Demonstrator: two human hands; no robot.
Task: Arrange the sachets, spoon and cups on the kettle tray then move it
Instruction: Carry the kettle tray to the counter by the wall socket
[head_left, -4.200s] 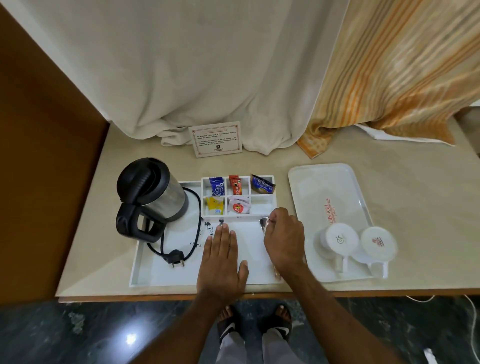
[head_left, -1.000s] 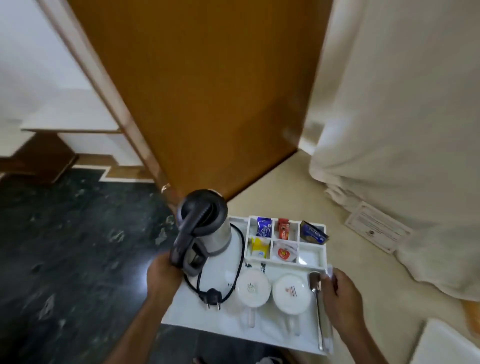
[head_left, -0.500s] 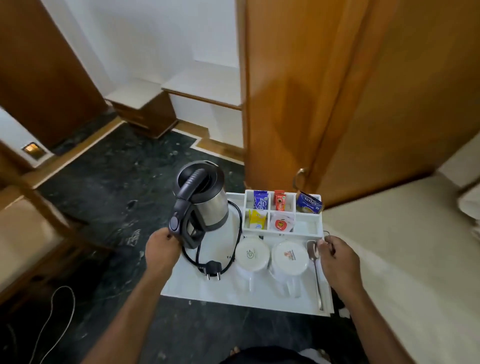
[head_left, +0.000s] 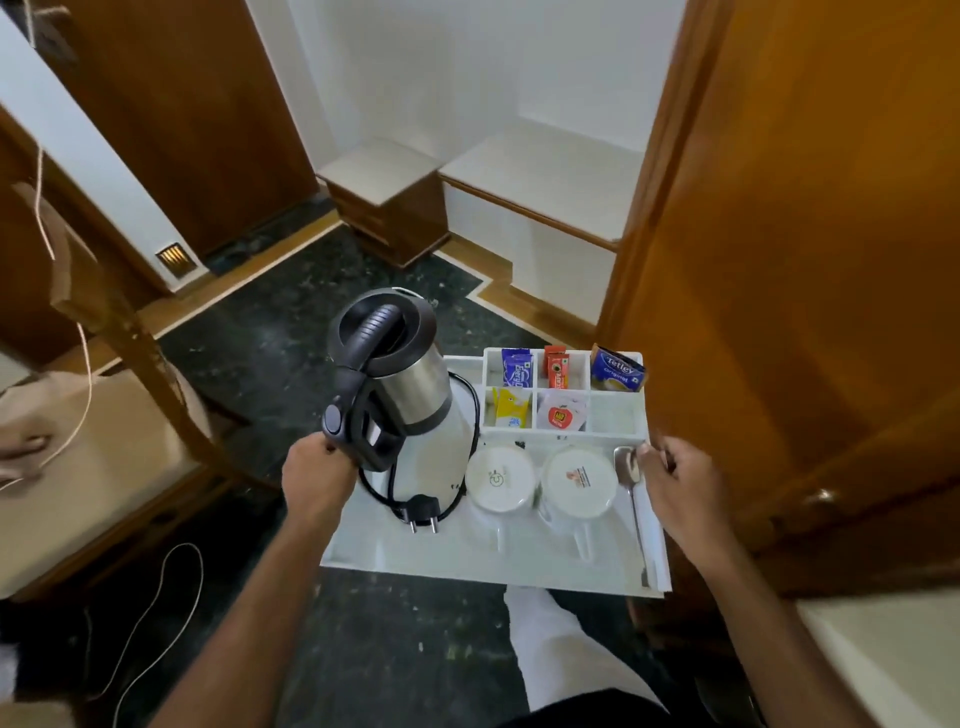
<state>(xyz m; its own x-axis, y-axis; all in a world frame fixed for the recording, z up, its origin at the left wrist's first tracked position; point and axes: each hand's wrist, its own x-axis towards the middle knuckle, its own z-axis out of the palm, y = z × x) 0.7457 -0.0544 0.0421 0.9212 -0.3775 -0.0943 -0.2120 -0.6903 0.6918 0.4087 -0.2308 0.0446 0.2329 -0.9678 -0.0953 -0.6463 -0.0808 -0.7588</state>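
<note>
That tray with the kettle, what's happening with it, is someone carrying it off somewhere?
Yes. A person holds the white tray in the air above a dark floor, left hand at its left edge by the kettle, right hand gripping the right edge. It is fully loaded: two upturned cups side by side, a spoon along the right side, and sachets sorted into compartments at the far end.

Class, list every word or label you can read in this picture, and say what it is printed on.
"Tetley Original": blue sachet.
Dark blue sachet, red sachet, yellow sachet, apple-logo sachet: print too blurred to read.
Two cups: logos too small to read.
</note>
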